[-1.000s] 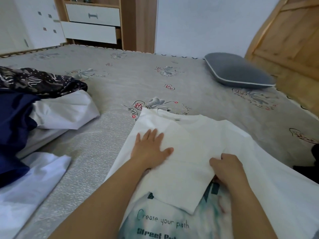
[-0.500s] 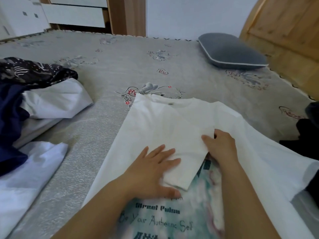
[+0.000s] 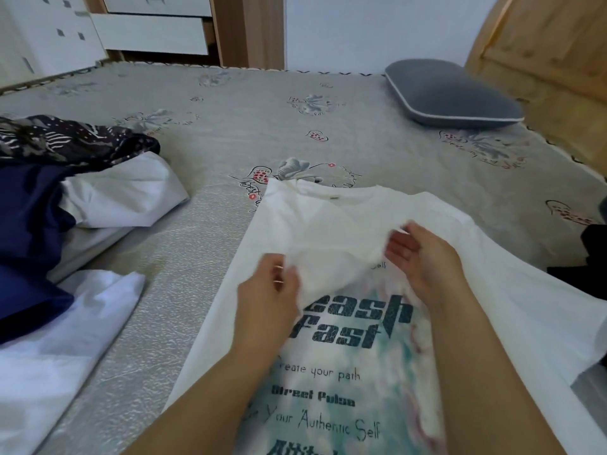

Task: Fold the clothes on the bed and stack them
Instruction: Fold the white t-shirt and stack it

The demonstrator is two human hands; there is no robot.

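A white T-shirt (image 3: 335, 221) with a teal print and dark lettering lies spread on the grey bed (image 3: 262, 126), collar away from me. Its left sleeve flap is lifted off the print. My left hand (image 3: 266, 297) pinches the flap's lower edge. My right hand (image 3: 423, 257) holds the flap's right edge with the palm turned inward. The shirt's right sleeve stretches toward the right edge of the view.
A heap of clothes sits at the left: a dark patterned garment (image 3: 65, 139), a navy one (image 3: 26, 231) and white ones (image 3: 121, 192). A grey pillow (image 3: 450, 93) lies by the wooden headboard (image 3: 542, 44). Dark cloth (image 3: 591, 251) lies at the right edge.
The folded sleeve flap, pressed flat by both hands earlier, is now lifted and pulled up toward the collar, uncovering more of the print. Both hands moved from flat pressing to gripping its edges.
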